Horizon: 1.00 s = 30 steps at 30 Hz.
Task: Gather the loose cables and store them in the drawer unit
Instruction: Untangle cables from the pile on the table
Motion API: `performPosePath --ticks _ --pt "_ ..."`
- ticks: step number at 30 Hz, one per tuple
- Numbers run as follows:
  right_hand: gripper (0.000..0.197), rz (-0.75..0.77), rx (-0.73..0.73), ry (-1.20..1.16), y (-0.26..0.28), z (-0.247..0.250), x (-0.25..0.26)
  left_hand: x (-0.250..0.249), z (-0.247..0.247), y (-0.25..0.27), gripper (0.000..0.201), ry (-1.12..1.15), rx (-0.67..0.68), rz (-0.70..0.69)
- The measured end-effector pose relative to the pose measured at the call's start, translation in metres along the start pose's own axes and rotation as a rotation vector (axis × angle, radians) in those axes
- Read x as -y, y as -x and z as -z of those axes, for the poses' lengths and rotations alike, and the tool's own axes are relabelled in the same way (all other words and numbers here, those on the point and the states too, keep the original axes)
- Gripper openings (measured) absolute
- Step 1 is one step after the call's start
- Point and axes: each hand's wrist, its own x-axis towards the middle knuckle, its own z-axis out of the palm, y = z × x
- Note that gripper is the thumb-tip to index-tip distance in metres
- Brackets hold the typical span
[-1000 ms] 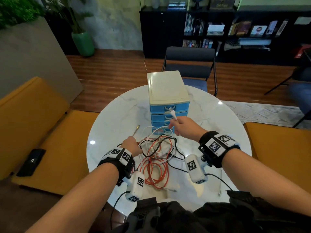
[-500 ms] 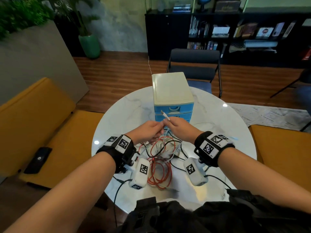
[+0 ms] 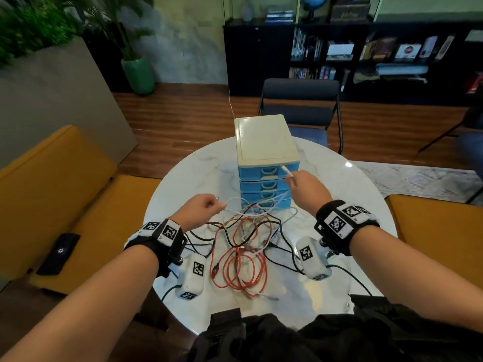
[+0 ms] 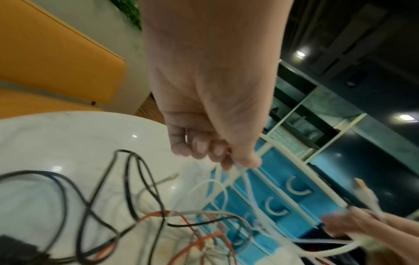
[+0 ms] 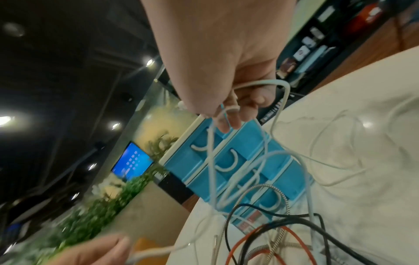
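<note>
White cable (image 3: 287,170) pinched by both hands, no legible writing

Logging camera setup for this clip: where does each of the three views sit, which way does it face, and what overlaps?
Head: worn high, faces forward and down at the table; shows both forearms, left hand and right hand.
Left wrist: looks along the left hand pinching the white cable; right hand at the edge.
Right wrist: looks along the right hand holding the white cable.
Shared: the drawer unit and the cable tangle appear in all views.
</note>
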Motion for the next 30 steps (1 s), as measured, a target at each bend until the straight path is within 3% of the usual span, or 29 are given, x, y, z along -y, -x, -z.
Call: performPosePath --ticks 3,5,8,11,14,17,19,21,24,27,30 --pt "0.039 0.141 -0.034 0.086 0.006 0.0 0.021 -0.027 0.0 -0.003 0.025 -0.049 -0.17 -0.136" --pt "0.041 0.196 0.066 0.022 0.01 -0.001 0.038 -0.05 0.0 -0.004 0.025 0.025 -0.238 -0.22" --pt "0.042 0.168 0.274 -0.43 0.017 0.0 0.058 -0.082 0.001 -0.005 0.024 0.233 -0.321 -0.297" --pt "0.039 0.202 0.259 -0.661 0.022 0.009 0.07 -0.097 0.001 -0.005 0.027 0.418 -0.341 -0.302" --pt "0.035 0.158 0.273 -0.904 0.023 0.019 0.078 -0.102 -0.007 -0.003 0.039 0.596 -0.226 -0.225" --pt "0.031 0.121 0.235 -1.027 0.021 0.025 0.084 -0.094 -0.019 -0.003 0.059 0.774 0.073 -0.115" --pt "0.033 0.097 0.199 -1.074 0.018 0.028 0.085 -0.087 -0.028 0.0 0.047 0.877 0.279 -0.104" --pt "0.033 0.064 0.174 -1.1 0.014 0.03 0.084 -0.083 -0.037 0.006 0.027 0.769 0.385 -0.125" --pt "0.033 0.0 0.08 -1.031 0.006 0.034 0.073 -0.065 -0.047 0.007 0.039 0.405 0.384 -0.181" --pt "0.034 0.023 -0.095 -0.746 -0.001 0.039 0.054 -0.035 -0.046 0.006 0.037 0.118 0.347 -0.217" --pt "0.037 0.032 -0.17 -0.427 -0.005 0.046 0.032 0.002 -0.037 0.003 0.032 -0.106 0.326 -0.18"
